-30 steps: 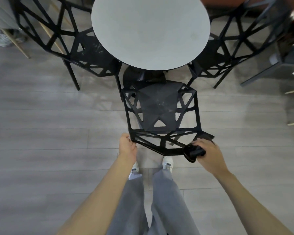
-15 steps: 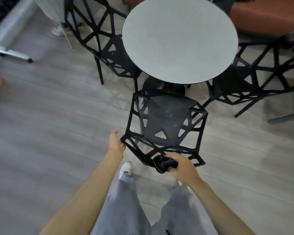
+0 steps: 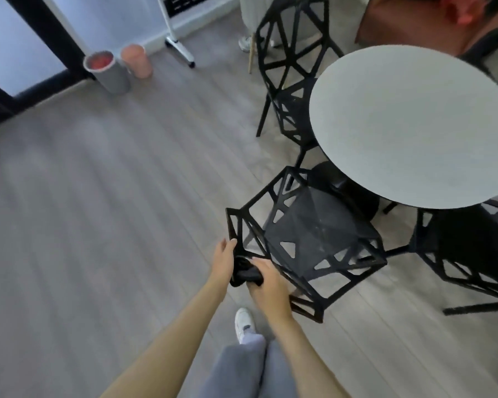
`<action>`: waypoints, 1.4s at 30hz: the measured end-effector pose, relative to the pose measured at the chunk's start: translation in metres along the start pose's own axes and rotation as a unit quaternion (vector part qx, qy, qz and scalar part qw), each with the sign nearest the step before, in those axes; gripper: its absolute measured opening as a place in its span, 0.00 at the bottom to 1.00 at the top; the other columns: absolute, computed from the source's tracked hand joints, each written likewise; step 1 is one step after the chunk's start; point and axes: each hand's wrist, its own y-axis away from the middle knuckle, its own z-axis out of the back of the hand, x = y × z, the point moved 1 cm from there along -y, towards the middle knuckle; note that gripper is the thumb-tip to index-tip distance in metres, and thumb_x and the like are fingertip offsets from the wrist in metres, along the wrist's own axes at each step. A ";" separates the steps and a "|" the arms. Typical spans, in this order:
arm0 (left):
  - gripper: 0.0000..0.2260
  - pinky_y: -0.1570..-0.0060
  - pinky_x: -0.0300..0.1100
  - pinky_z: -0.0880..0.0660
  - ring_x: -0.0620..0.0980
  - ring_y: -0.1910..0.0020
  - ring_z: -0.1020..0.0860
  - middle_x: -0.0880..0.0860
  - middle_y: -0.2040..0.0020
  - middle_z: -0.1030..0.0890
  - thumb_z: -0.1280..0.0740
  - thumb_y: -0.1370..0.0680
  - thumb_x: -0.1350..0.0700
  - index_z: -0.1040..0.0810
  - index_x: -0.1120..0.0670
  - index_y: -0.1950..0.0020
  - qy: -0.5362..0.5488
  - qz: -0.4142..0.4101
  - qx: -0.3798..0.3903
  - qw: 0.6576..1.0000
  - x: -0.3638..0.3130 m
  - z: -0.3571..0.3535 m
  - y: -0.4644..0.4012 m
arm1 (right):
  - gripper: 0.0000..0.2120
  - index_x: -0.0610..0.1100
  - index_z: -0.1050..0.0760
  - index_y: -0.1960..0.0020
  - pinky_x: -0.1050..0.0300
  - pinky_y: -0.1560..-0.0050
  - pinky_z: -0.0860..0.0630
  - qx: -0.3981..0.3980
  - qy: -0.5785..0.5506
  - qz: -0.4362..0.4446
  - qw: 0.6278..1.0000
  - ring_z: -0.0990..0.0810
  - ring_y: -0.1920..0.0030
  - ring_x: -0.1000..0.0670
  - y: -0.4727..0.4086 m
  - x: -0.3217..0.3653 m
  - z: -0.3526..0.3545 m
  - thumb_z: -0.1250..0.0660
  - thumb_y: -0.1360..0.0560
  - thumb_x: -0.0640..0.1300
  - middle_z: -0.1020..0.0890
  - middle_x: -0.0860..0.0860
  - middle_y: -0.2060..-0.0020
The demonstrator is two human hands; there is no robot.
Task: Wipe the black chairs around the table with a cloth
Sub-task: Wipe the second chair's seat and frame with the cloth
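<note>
From the head camera, the right hand [image 3: 266, 285] grips a bunched black cloth [image 3: 245, 273] and presses it to the back rail of the near black chair [image 3: 308, 242]. A second ago the cloth sat at the rail's right end. Half a second ago it was near the middle. Now it is at the left corner, so the top rail looks wiped from end to end. The left hand [image 3: 224, 257] holds that same corner of the chair back, fingers fairly straight, just beside the cloth. The two hands have come close together, almost touching.

The seat has pale marks and probably needs wiping next. A second black chair [image 3: 285, 90] stands beyond it, and a third chair [image 3: 469, 254] is on the right. Both are tucked near the round grey tabletop [image 3: 408, 124] and look not yet wiped.

The floor [image 3: 98, 211] on the left is wide and open for stepping round. The near chair's front sits close under the tabletop edge, so a hand reaching there has little room. A bin [image 3: 110, 73] stands far off.
</note>
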 end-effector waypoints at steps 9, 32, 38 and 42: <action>0.23 0.27 0.52 0.31 0.45 0.31 0.25 0.42 0.32 0.21 0.43 0.17 0.38 0.27 0.44 0.25 0.001 -0.073 0.003 0.997 0.020 -0.017 0.007 | 0.28 0.61 0.19 0.38 0.45 0.35 0.22 0.082 -0.005 -0.051 0.995 0.18 0.39 0.56 0.078 -0.102 0.121 0.25 0.28 0.31 0.16 0.59 0.41; 0.25 0.19 0.42 0.48 0.37 0.19 0.45 0.42 0.17 0.42 0.48 0.12 0.42 0.40 0.49 0.16 -0.010 -0.176 -0.334 0.926 0.046 -0.108 0.005 | 0.34 0.60 0.25 0.28 0.47 0.26 0.29 0.297 -0.150 0.092 0.939 0.28 0.26 0.53 0.004 -0.173 0.134 0.29 0.25 0.30 0.23 0.59 0.30; 0.23 0.19 0.49 0.42 0.35 0.24 0.34 0.38 0.24 0.29 0.45 0.15 0.41 0.29 0.45 0.21 0.143 -0.186 -0.302 0.924 0.056 -0.101 0.004 | 0.35 0.59 0.30 0.26 0.54 0.25 0.32 0.293 -0.175 0.198 0.919 0.33 0.22 0.53 -0.018 -0.132 0.078 0.30 0.23 0.28 0.27 0.59 0.26; 0.21 0.19 0.49 0.42 0.34 0.24 0.34 0.37 0.24 0.28 0.46 0.13 0.43 0.30 0.44 0.21 0.137 -0.205 -0.292 0.924 0.063 -0.098 -0.003 | 0.33 0.62 0.28 0.28 0.47 0.24 0.31 0.263 -0.146 0.100 0.948 0.30 0.25 0.54 -0.059 -0.173 0.050 0.34 0.22 0.29 0.24 0.66 0.31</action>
